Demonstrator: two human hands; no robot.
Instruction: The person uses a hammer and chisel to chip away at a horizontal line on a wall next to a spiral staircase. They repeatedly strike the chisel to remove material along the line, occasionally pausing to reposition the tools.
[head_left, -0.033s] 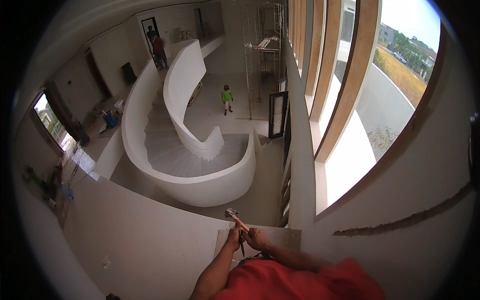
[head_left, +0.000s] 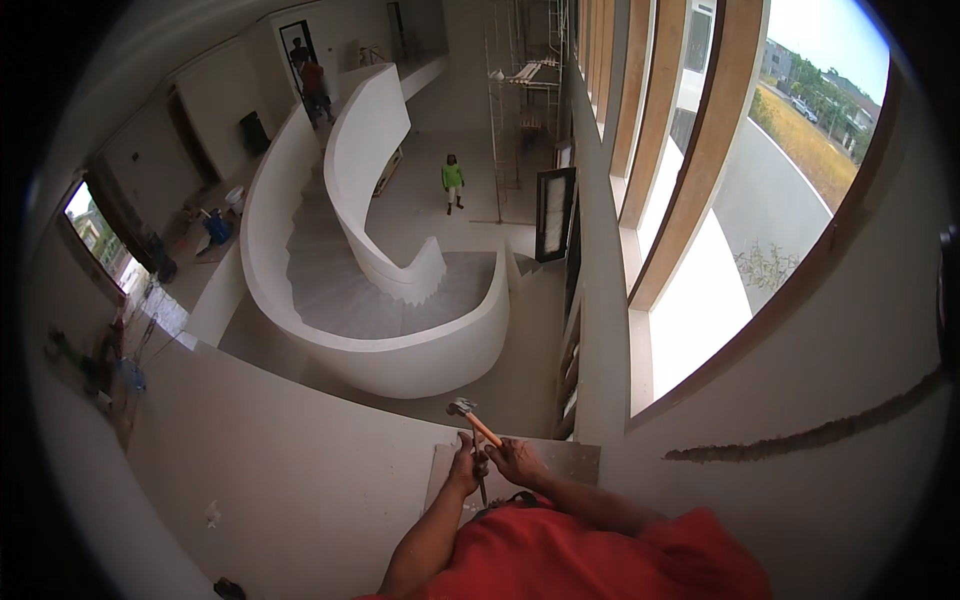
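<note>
Low in the middle, my right hand point(head_left: 517, 462) is closed around the wooden handle of a hammer point(head_left: 484, 429). Its metal head points away, up and to the left. Just left of it, my left hand point(head_left: 465, 468) grips a slim, dark chisel point(head_left: 483, 492), upright with its lower end pointing down toward me. The chisel's top shows beside the hammer handle, and the fingers hide its middle. Both hands are close together above a pale board point(head_left: 570, 462) at the floor's edge. My red shirt fills the bottom of the view.
Beyond the edge lies a lower level with a curved white staircase point(head_left: 420, 365). A person in green point(head_left: 453, 182) stands below; another person point(head_left: 314, 85) is at the upper left. Scaffolding point(head_left: 525, 75) rises at the back. Tall windows point(head_left: 690, 210) and a wall with a rough groove point(head_left: 760, 450) are right.
The whole scene sits slightly higher in the picture. The hammer and both hands have shifted up a little with it, and both grips look the same.
</note>
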